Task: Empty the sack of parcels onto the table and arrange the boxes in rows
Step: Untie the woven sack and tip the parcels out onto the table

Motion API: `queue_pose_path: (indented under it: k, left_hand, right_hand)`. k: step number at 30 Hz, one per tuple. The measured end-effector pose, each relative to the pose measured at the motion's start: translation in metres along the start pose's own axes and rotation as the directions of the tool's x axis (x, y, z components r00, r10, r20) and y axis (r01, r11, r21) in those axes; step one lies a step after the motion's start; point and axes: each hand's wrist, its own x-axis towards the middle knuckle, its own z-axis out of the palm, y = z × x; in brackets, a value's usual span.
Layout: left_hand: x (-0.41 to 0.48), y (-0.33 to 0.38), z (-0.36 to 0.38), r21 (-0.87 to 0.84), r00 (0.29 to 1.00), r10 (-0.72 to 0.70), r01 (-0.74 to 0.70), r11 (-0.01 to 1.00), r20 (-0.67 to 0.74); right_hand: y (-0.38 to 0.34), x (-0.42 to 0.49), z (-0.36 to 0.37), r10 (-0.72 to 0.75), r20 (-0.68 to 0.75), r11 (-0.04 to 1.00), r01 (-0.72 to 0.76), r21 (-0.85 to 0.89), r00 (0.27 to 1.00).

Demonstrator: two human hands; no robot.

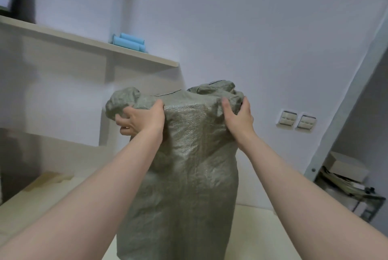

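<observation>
A grey-green woven sack (189, 165) hangs upright in front of me over the pale table (262, 224), held up by its two upper corners. My left hand (140, 121) grips the bunched left corner. My right hand (237, 119) grips the bunched right corner. The sack's lower end runs out of the bottom of the view. No parcels or boxes show; whatever is inside the sack is hidden.
A wooden shelf (88, 45) on the left wall carries blue rolls (130, 42). Flat cardboard (48, 177) lies on the table's left side. Two wall sockets (297, 120) sit at right, with a metal rack (346, 180) holding a box and papers below them.
</observation>
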Motion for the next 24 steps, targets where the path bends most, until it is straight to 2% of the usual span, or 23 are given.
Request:
queue_pose_path:
  k: [2, 4, 8, 11, 14, 18, 21, 24]
  left_hand:
    - [0.007, -0.004, -0.001, -0.093, 0.998, 0.016, -0.01, 0.996, 0.061]
    - [0.009, -0.006, -0.002, -0.189, 0.996, 0.0, 0.017, 0.982, 0.09]
    - [0.002, -0.004, -0.001, -0.212, 0.997, -0.004, 0.022, 0.977, 0.083]
    - [-0.011, -0.003, -0.001, -0.291, 0.998, -0.04, 0.05, 0.956, 0.041]
    - [-0.032, 0.001, -0.003, -0.289, 1.0, -0.003, 0.011, 0.957, 0.028]
    - [-0.06, 0.012, -0.002, -0.298, 0.991, 0.12, -0.099, 0.949, 0.053]
    - [-0.075, 0.027, -0.003, -0.368, 0.972, 0.221, -0.176, 0.913, 0.085]
    - [-0.091, 0.044, -0.004, -0.453, 0.937, 0.331, -0.248, 0.857, 0.114]
  right_hand:
    - [-0.002, 0.011, 0.006, 0.055, 0.054, 0.994, -0.06, 0.096, 0.997]
    - [-0.001, 0.022, 0.011, 0.159, 0.083, 0.98, -0.167, 0.105, 0.984]
    - [-0.007, 0.029, -0.001, 0.303, 0.159, 0.925, -0.33, 0.187, 0.94]
    - [-0.008, 0.021, -0.014, 0.329, 0.16, 0.919, -0.355, 0.174, 0.931]
    - [0.005, 0.017, -0.019, 0.275, 0.027, 0.944, -0.275, 0.183, 0.961]
    - [-0.008, -0.006, -0.048, 0.295, -0.068, 0.888, -0.247, 0.389, 0.953]
    - [-0.011, -0.007, -0.065, 0.251, -0.133, 0.857, -0.157, 0.49, 0.959]
    - [-0.024, -0.011, -0.083, 0.18, -0.172, 0.851, -0.066, 0.521, 0.968]
